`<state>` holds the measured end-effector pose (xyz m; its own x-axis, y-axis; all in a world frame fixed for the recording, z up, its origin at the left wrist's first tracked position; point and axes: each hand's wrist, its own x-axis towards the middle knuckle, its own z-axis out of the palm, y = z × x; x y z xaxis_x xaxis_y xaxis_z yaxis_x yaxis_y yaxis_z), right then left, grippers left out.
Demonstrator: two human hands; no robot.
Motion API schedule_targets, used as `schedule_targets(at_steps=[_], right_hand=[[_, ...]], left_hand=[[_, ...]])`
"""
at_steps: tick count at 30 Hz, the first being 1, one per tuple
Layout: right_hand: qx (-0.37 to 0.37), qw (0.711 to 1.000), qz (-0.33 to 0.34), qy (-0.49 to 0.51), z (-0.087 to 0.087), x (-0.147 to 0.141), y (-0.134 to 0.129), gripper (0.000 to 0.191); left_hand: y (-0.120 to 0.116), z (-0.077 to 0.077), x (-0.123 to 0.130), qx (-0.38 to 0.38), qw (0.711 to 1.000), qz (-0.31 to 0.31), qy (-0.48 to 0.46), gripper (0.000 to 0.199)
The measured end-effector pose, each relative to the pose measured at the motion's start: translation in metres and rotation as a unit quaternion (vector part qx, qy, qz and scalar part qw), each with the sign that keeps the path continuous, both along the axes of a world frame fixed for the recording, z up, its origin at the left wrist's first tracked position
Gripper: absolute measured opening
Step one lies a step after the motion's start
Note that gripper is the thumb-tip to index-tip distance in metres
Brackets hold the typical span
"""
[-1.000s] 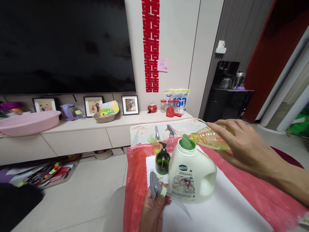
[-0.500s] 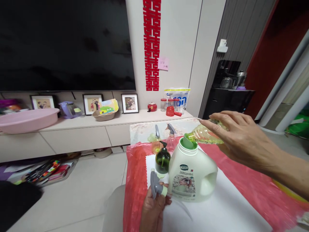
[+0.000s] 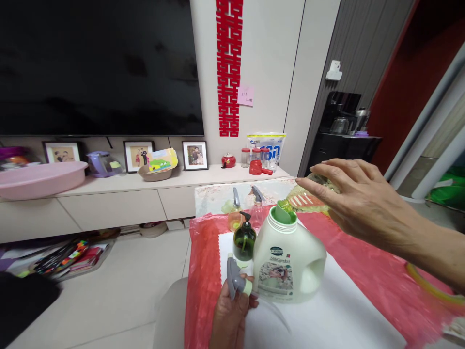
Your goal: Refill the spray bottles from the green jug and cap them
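My right hand (image 3: 358, 194) grips a clear bottle (image 3: 305, 201) with yellow-green liquid, tipped steeply so that its neck rests in the green spout at the mouth of a big pale-green detergent jug (image 3: 290, 257). The jug stands upright, handle to the right. Low in front of it, my left hand (image 3: 232, 308) is closed around a grey spray trigger head (image 3: 235, 278) whose thin clear tube trails to the right. A dark green pump bottle (image 3: 244, 240) stands just left of the jug. Behind are two clear spray bottles with grey heads, one yellowish (image 3: 235, 213), one pinkish (image 3: 257, 211).
White paper (image 3: 348, 310) lies over red plastic sheeting (image 3: 203, 271) on the table. Beyond runs a long low cabinet (image 3: 119, 203) bearing picture frames, a pink basin (image 3: 43, 179), a red teapot (image 3: 228, 160) and red-lidded jars (image 3: 255, 156). A yellow ring-shaped edge (image 3: 432, 288) shows at right.
My right hand has raised the bottle's base slightly, so the bottle tilts more steeply into the jug's spout. My left hand and the spray trigger head stay put.
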<state>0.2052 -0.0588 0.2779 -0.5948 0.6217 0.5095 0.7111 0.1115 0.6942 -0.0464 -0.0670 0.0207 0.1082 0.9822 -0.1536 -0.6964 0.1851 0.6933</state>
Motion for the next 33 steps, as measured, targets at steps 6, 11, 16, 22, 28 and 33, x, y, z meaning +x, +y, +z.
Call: schedule_targets(at_steps=[6, 11, 16, 22, 28, 33], right_hand=[[-0.004, 1.000, 0.008, -0.008, 0.005, -0.002, 0.000, 0.057], [-0.014, 1.000, 0.018, -0.005, 0.007, -0.004, 0.001, 0.063], [-0.011, 0.999, 0.036, -0.012, 0.009, -0.005, 0.004, 0.054], [0.000, 0.996, 0.087, -0.031, 0.012, -0.007, 0.006, 0.043], [-0.008, 0.993, 0.113, -0.045, 0.015, -0.011, 0.005, 0.044], [-0.022, 0.994, 0.099, -0.039, 0.011, -0.012, 0.004, 0.042]], left_hand=[[0.000, 0.001, -0.001, -0.003, 1.000, -0.004, 0.002, 0.056], [-0.002, 0.006, -0.001, 0.001, 1.000, -0.003, 0.001, 0.055], [-0.002, 0.006, -0.001, -0.003, 1.000, -0.007, -0.004, 0.057], [-0.003, 0.007, -0.002, 0.001, 1.000, -0.010, -0.015, 0.054], [-0.005, 0.013, -0.001, -0.003, 1.000, -0.014, -0.024, 0.051], [-0.004, 0.011, -0.006, -0.018, 0.999, -0.028, -0.041, 0.050]])
